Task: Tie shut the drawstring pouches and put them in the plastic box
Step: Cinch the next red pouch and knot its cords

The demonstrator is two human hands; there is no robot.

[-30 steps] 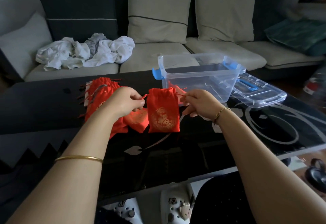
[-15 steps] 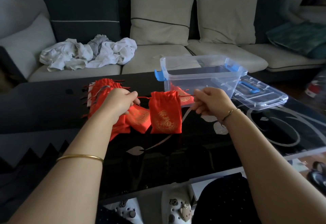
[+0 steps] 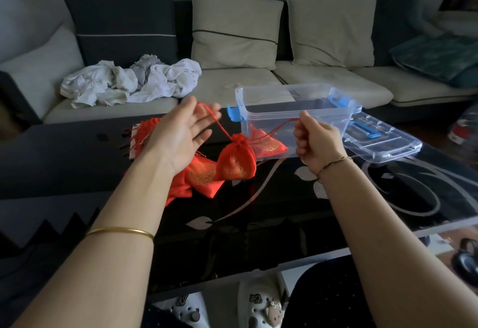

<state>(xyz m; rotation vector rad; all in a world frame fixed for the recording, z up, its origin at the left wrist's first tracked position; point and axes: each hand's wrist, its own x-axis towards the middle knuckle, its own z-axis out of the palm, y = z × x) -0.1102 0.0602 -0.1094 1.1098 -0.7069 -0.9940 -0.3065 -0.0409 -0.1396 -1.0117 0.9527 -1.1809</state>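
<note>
Hands: we count two. The left hand (image 3: 178,136) is spread wide with one strand of the drawstring (image 3: 219,124) draped over its fingers. The right hand (image 3: 314,144) is curled and pinches the other strand.
Held pouch (image 3: 236,161): one, cinched, hanging between our hands.
Plastic box (image 3: 297,95): one, uncovered, at 1 o'clock from the held pouch. It holds one boxed pouch (image 3: 267,145).
Lid (image 3: 385,144): one, on the table (image 3: 284,224) at 3 o'clock from the box.
Loose pouches (image 3: 201,176): two at 7 o'clock.
Stack (image 3: 144,133): at 9 o'clock; we cannot tell its number.

Black glass table (image 3: 271,237): red pouch pile (image 3: 201,177), clear plastic box (image 3: 284,88), lid (image 3: 385,144) beside box.
</note>
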